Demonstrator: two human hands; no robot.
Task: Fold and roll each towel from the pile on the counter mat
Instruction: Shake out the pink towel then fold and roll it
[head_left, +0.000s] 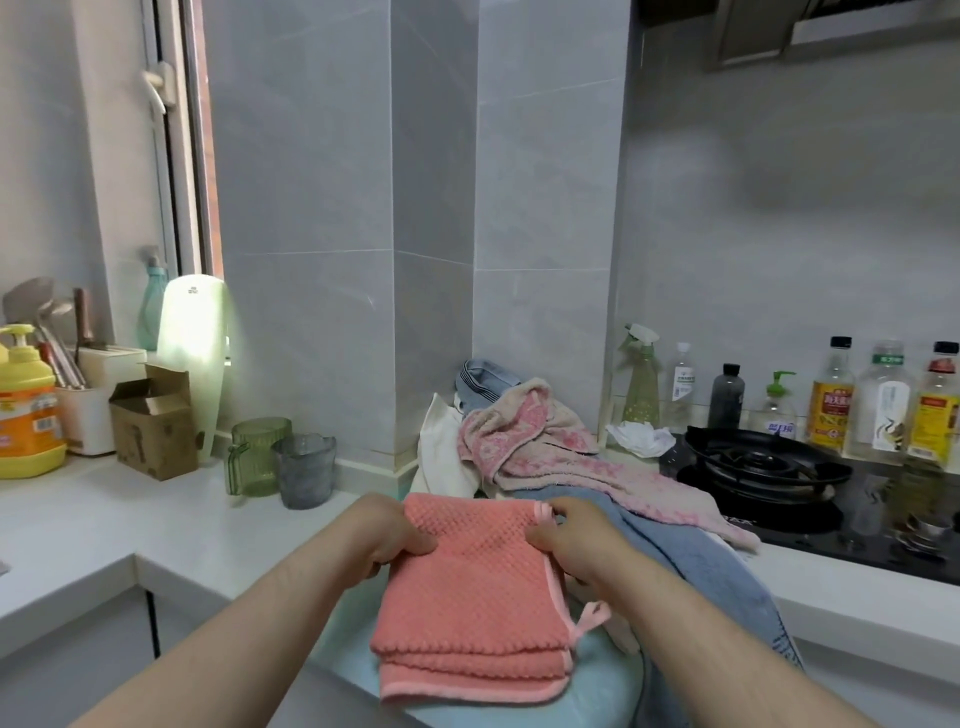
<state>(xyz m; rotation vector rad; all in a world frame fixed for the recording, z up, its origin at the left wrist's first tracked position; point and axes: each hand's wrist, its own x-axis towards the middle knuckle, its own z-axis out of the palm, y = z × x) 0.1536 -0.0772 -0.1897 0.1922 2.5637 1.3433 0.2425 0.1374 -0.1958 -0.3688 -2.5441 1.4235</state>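
Note:
A coral waffle-weave towel lies folded into layers on the light blue counter mat, its near end hanging toward me. My left hand grips its far left edge, thumb on top. My right hand pinches its far right edge beside the pink trim. Behind them sits the towel pile: a pink and beige towel on top, a white cloth at the left, and a blue towel draping off the counter at the right.
A gas stove with a black grate sits at the right, bottles lined behind it. Two ribbed cups, a cardboard box and a yellow soap bottle stand at the left on the white counter.

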